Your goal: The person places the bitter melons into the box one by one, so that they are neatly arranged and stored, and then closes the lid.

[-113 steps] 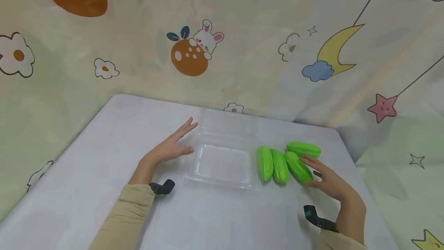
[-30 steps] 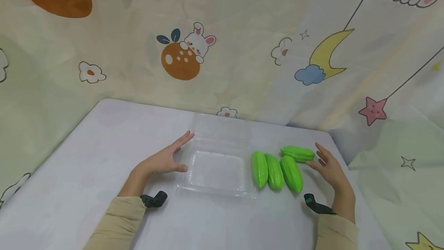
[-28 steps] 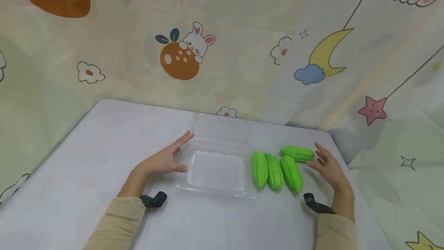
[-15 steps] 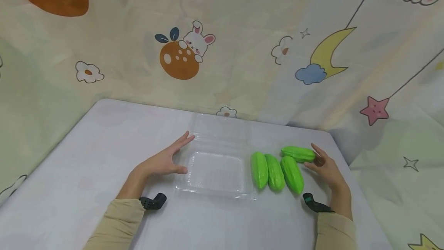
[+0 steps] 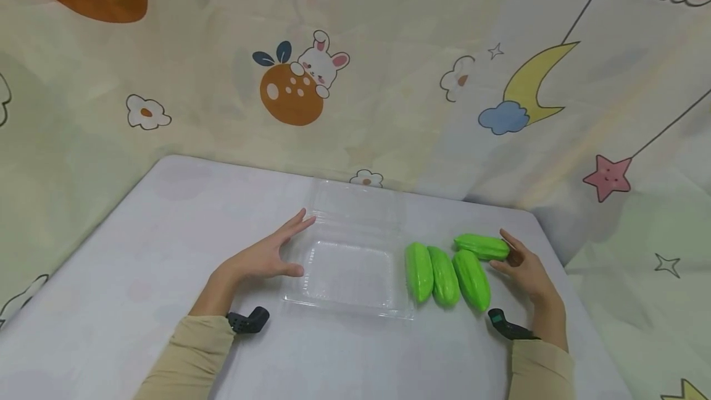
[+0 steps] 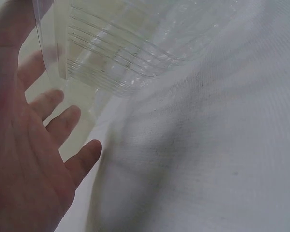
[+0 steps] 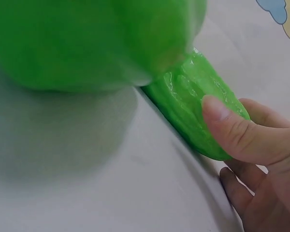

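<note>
Gripping the right end of the crosswise green vegetable (image 5: 481, 247) between thumb and fingers of the right hand (image 5: 524, 271), at centre right of the head view. Found three more green vegetables (image 5: 444, 276) on the white worktop (image 5: 355, 357), side by side just below and to the left. Observed the left hand (image 5: 263, 257) with fingers apart at the left edge of the open clear box (image 5: 351, 273), centre of frame. Cannot tell whether touching it.

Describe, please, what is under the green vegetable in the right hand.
Below the vegetable is the white table. The right hand pinches its right end, with lower fingers near the table. Its underside is hidden, so I cannot tell whether any finger reaches beneath.
</note>
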Available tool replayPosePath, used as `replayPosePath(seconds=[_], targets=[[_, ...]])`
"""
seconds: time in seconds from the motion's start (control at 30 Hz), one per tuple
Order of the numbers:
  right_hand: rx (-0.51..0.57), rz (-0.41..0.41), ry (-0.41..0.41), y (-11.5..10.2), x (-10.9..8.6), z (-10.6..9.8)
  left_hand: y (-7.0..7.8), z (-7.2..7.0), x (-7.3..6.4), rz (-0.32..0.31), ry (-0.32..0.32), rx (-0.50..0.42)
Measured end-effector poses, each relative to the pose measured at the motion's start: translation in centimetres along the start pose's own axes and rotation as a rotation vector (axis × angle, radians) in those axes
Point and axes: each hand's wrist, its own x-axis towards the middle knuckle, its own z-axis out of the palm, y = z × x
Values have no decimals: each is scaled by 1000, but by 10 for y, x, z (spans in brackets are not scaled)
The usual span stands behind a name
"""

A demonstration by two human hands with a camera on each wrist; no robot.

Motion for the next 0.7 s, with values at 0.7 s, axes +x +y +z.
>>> replayPosePath(seconds=[0.7], targets=[[-78, 0, 5, -5, -1, 1, 1, 0, 0, -19, -14, -2]])
